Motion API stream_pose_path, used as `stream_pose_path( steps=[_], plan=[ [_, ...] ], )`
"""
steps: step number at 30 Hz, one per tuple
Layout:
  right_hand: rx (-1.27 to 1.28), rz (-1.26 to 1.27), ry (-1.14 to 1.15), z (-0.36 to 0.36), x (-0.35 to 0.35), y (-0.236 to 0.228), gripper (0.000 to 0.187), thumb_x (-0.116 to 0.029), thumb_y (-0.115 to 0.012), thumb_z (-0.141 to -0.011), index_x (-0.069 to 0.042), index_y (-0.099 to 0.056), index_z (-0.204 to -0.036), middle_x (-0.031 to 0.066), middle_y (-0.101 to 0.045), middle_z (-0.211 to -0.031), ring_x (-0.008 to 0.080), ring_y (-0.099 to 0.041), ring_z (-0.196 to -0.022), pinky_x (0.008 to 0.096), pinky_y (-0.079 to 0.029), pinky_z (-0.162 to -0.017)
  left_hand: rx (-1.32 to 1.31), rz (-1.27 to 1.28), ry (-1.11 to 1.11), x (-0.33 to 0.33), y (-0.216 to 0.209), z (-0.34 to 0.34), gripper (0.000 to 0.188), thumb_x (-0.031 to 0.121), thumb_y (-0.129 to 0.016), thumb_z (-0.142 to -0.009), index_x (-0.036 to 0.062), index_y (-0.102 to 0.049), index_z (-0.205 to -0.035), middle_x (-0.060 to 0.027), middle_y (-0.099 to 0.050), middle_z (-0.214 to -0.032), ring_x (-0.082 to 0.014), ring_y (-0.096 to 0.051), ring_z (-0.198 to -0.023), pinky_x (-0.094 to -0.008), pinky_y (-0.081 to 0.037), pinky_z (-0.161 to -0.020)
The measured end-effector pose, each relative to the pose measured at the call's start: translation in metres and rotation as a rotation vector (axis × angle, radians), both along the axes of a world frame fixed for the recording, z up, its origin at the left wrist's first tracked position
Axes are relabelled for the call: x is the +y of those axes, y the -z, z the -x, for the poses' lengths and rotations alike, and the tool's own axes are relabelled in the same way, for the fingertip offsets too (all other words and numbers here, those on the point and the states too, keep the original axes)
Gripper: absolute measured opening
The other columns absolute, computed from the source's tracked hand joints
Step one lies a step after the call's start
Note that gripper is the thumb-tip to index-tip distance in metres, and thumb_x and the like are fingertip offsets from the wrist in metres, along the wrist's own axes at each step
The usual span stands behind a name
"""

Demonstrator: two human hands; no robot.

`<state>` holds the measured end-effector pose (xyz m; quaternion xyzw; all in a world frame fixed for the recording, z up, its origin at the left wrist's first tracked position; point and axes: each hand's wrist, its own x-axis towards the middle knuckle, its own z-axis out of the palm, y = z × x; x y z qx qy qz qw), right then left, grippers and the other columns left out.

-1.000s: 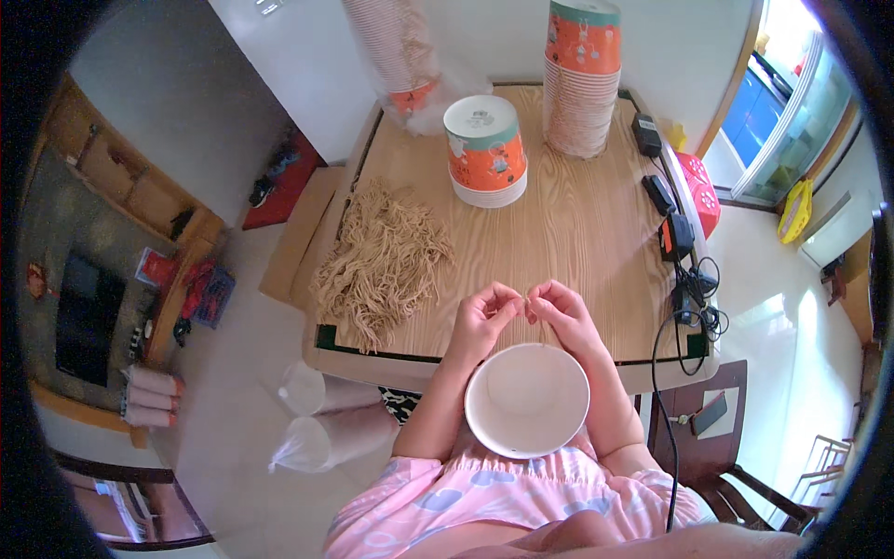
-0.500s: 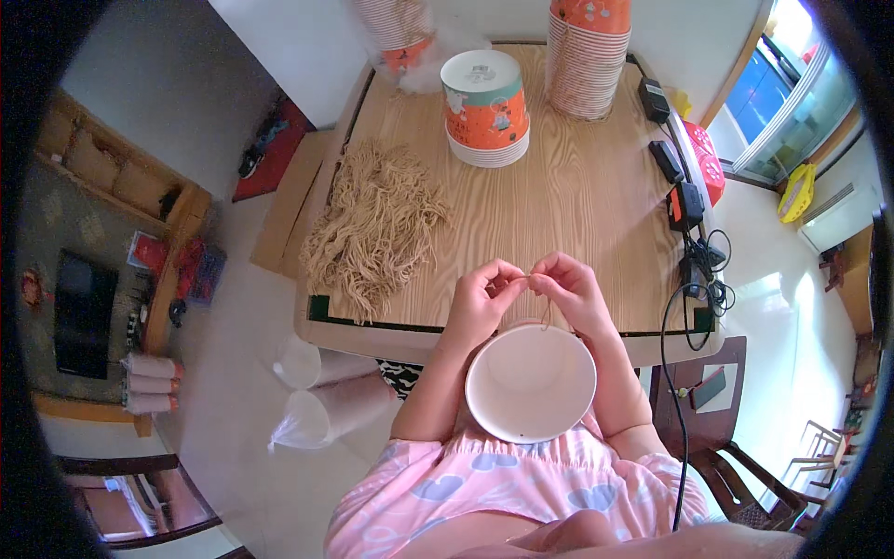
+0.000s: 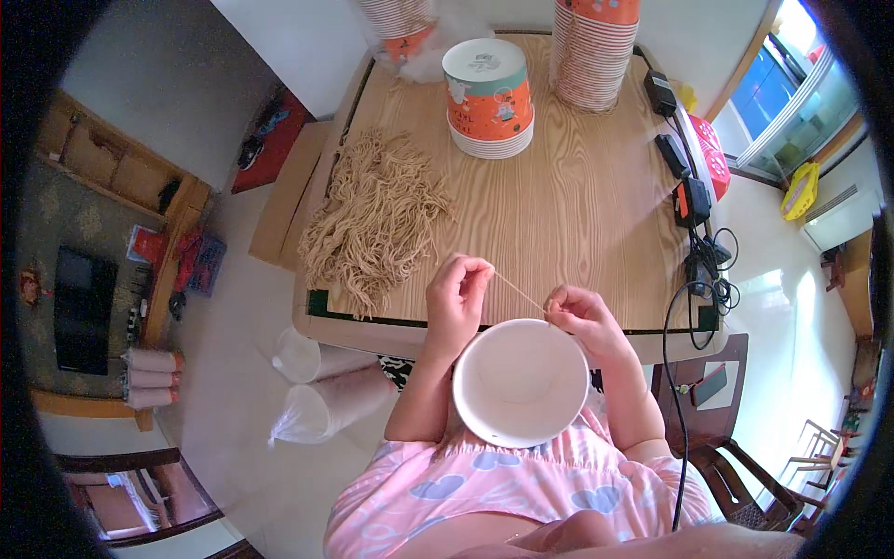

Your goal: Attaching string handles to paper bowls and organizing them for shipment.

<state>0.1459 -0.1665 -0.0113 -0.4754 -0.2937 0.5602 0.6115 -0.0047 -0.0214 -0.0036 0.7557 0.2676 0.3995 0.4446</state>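
A length of tan string (image 3: pixel 519 290) runs taut between my two hands. My left hand (image 3: pixel 457 296) pinches its upper left end, and my right hand (image 3: pixel 579 315) pinches the other end close to the rim of a white paper bucket (image 3: pixel 521 382). The bucket rests in my lap with its open mouth facing up, between my forearms. At the left of the wooden table (image 3: pixel 521 228) lies a loose heap of tan strings (image 3: pixel 377 219). Beyond my hands stands a short stack of upturned orange and green paper buckets (image 3: pixel 489 102).
A tall stack of paper buckets (image 3: pixel 596 61) stands at the back right, another stack (image 3: pixel 399 23) in clear plastic at the back left. Black adapters and cables (image 3: pixel 694 210) line the table's right edge. Bagged bucket stacks (image 3: pixel 335 405) lie on the floor at left.
My hands, close together before, are now apart with the string stretched between them. The left one moved left; the right one moved slightly lower and right. The bucket shifted slightly left and up.
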Motion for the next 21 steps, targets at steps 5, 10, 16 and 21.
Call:
stream_pose_path(
  steps=[5,10,16,21],
  plan=[
    [0.09,-0.042,-0.006,0.006,-0.007,0.005,0.004,-0.001,-0.055,-0.082,-0.001,-0.052,-0.079,-0.0025,-0.051,-0.077,0.0035,-0.049,-0.069,0.0185,-0.041,-0.06,0.089,-0.16,0.274,0.008,-0.015,0.008,0.022,0.004,-0.064,-0.076,0.0023,-0.06,-0.098,-0.0084,-0.06,-0.097,-0.0209,-0.057,-0.094,-0.0308,-0.044,-0.083],
    [-0.034,-0.055,0.055,0.0,0.004,-0.024,0.004,-0.003,-0.057,-0.081,-0.001,-0.054,-0.081,-0.0013,-0.054,-0.078,0.0055,-0.051,-0.073,0.0204,-0.041,-0.065,0.103,-0.083,0.469,-0.003,-0.041,-0.005,0.04,0.004,-0.066,-0.074,0.0049,-0.056,-0.113,-0.0101,-0.058,-0.108,-0.024,-0.053,-0.106,-0.0335,-0.041,-0.091],
    [-0.429,-0.258,-0.105,-0.002,-0.001,-0.056,0.007,-0.005,-0.06,-0.079,0.0,-0.056,-0.08,0.0027,-0.056,-0.08,0.0113,-0.052,-0.082,0.0261,-0.041,-0.076,0.017,0.217,0.647,-0.01,-0.025,0.006,0.02,0.004,-0.065,-0.077,0.0026,-0.061,-0.097,-0.008,-0.063,-0.092,-0.0176,-0.06,-0.089,-0.0282,-0.046,-0.078],
    [-0.32,-0.172,-0.047,0.001,-0.006,-0.033,0.006,-0.006,-0.059,-0.081,0.0,-0.056,-0.081,0.0022,-0.056,-0.078,0.0103,-0.053,-0.081,0.0259,-0.042,-0.076,0.062,0.449,0.644,-0.018,-0.015,0.004,0.009,0.006,-0.062,-0.082,0.0015,-0.059,-0.09,-0.0028,-0.061,-0.083,-0.0088,-0.058,-0.078,-0.0228,-0.046,-0.069]
  ],
)
